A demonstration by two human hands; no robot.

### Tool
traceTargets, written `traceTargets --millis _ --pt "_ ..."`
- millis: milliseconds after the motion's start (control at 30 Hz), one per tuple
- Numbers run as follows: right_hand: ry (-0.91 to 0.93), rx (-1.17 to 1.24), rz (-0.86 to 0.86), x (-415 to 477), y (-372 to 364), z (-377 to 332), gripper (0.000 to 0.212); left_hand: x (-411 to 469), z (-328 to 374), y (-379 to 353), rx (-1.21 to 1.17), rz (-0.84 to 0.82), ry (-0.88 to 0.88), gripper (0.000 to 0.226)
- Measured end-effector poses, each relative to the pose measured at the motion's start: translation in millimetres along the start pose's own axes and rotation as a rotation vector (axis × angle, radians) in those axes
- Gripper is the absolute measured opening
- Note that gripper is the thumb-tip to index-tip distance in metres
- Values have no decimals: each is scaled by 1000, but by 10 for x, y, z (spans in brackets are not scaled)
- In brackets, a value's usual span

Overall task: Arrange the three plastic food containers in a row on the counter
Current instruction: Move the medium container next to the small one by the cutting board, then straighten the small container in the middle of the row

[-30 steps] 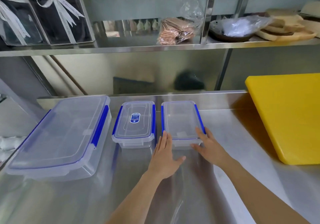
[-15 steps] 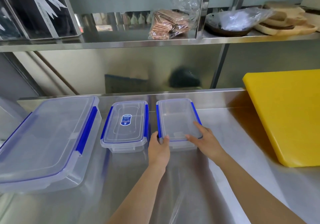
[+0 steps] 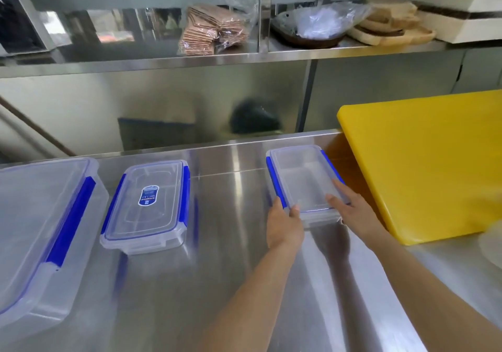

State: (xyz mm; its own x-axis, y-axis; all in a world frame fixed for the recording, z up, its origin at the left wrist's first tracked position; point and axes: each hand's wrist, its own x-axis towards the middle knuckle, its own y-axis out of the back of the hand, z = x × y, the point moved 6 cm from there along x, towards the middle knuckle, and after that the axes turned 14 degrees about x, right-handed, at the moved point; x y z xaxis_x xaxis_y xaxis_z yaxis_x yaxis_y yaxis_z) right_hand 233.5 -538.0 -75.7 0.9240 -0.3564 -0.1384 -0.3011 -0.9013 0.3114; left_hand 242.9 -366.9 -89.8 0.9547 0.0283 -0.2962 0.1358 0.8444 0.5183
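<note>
Clear plastic with blue side clips, the large container (image 3: 40, 232) lies at the far left of the steel worktop (image 3: 231, 283), partly cut off by the frame edge. Just to its right, with a narrow gap between, sits the labelled container (image 3: 145, 206), lid on and a blue sticker on top. Well apart from it, further right, the third container (image 3: 305, 183) lies close beside the yellow cutting board (image 3: 429, 167). The left hand (image 3: 284, 222) has its grip closed on this container's near-left corner, thumb on the lid rim. The right hand (image 3: 353, 211) clamps the near-right corner, fingers lying over the lid. Above, a shelf (image 3: 244, 58) carries wrapped packets and wooden boards.
</note>
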Motion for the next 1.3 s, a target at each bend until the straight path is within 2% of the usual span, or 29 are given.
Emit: traceTargets --millis 133,233,300,367,433,533,600,700,767,833,900,1000,1067,1133,1300 --pt "-9 -45 16 0 -24 5 55 -11 -28 17 38 -54 -25 54" --pt "14 -347 166 -60 -25 -134 59 -69 3 309 79 -43 -110 58" --pt "119 -430 294 -179 -74 -383 60 -75 -8 723 136 105 -152 59" --pt "248 -423 332 -271 -275 -615 55 -101 -58 1271 173 299 -177 52" --pt "345 -447 268 -334 -621 -771 48 -79 -224 1806 179 454 -136 46" --pt "426 -324 80 -422 -1243 -920 42 28 -677 2498 223 565 32 47" --pt "335 -188 -82 -501 -1663 -952 48 73 -983 2807 258 554 133 56" --pt "137 -61 -301 -603 -2245 -939 63 122 -1283 2947 296 444 184 71" --pt "86 10 -412 -674 -2529 -974 63 126 -1370 2900 246 371 194 72" --pt "82 18 -477 -731 -2703 -977 56 133 -1426 2815 155 326 163 63" --pt "82 -15 -495 -755 -2826 -925 59 109 -1477 2746 77 298 141 55" --pt "44 -35 -533 -773 -2802 -830 62 104 -1507 2627 87 270 132 51" --pt "47 -39 -496 -731 -2679 -793 60 141 -1429 2517 67 231 116 50" --pt "72 -24 -440 -635 -2522 -761 59 184 -1321 2378 45 199 97 50" --pt "74 16 -424 -496 -2335 -693 52 227 -1254 2175 73 211 111 62"
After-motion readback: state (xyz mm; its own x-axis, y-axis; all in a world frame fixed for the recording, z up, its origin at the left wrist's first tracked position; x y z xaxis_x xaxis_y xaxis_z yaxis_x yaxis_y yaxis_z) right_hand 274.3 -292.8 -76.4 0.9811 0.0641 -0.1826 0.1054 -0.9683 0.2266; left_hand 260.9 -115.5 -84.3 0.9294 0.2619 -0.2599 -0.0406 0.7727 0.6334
